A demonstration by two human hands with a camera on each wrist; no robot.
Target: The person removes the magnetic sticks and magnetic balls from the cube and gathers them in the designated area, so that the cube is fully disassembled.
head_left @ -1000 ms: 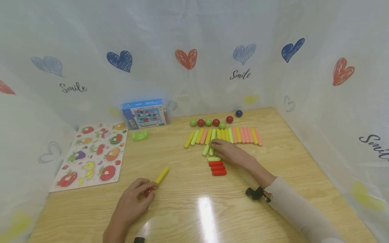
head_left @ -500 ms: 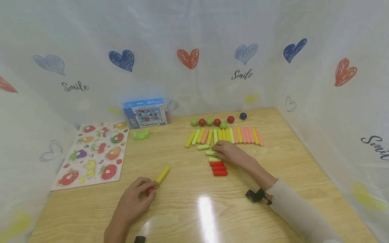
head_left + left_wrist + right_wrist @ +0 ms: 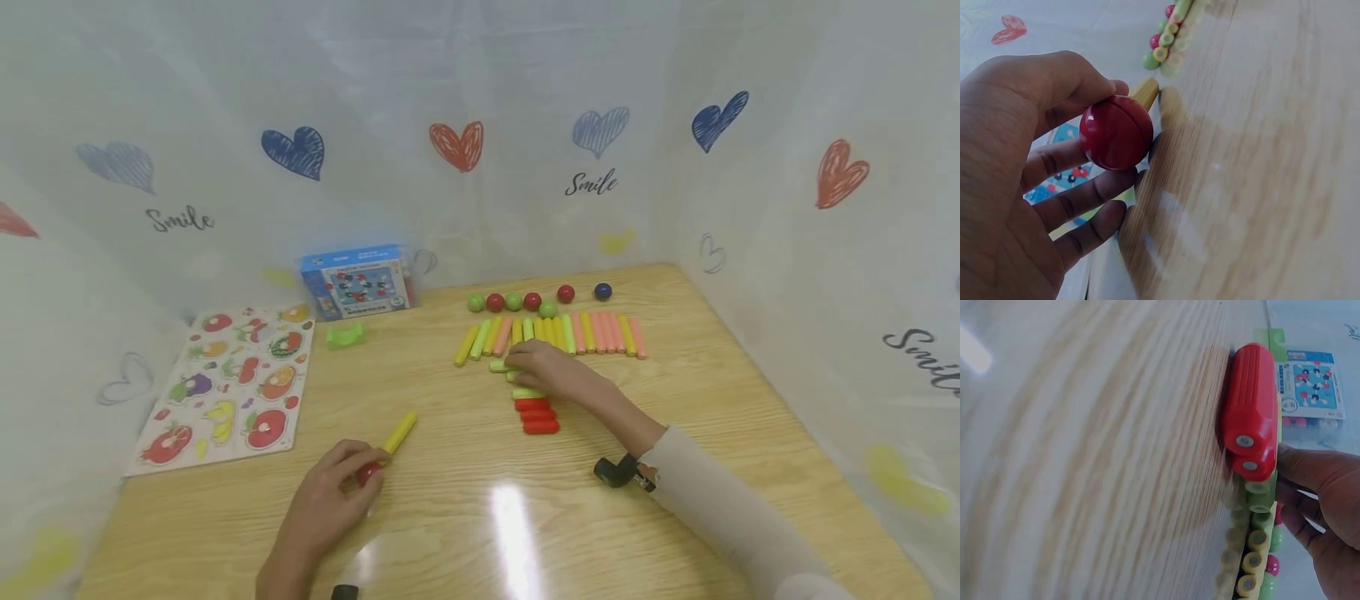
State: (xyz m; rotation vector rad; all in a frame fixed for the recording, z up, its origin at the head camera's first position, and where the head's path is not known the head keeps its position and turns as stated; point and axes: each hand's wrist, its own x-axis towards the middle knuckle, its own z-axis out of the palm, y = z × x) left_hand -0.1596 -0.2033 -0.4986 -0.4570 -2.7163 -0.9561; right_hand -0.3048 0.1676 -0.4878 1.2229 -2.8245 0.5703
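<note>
My left hand (image 3: 326, 500) holds a shiny red ball (image 3: 1116, 132) low over the near left of the table. A long yellow stick (image 3: 400, 432) lies against the ball's far side, pointing away from me. Right of the middle, my right hand (image 3: 558, 371) pinches a short light green stick (image 3: 497, 367) that lies crosswise; the fingers partly cover it and another green one just below. A third short green stick (image 3: 528, 393) lies nearer me, beside several short red sticks (image 3: 536, 415) in a column. Metal discs show on the stick ends in the right wrist view.
Beyond the right hand runs a row of long yellow, green and pink sticks (image 3: 600, 333). Green and red balls (image 3: 495, 302) and one blue ball (image 3: 603, 292) line the back. At left are a fruit puzzle board (image 3: 225, 392), a green plastic piece (image 3: 345, 335) and a blue box (image 3: 360, 282).
Two short green sticks that pointed away from me now lie crosswise under the right hand, which has shifted slightly left. The blue ball has rolled a little right and nearer. The left hand stays put.
</note>
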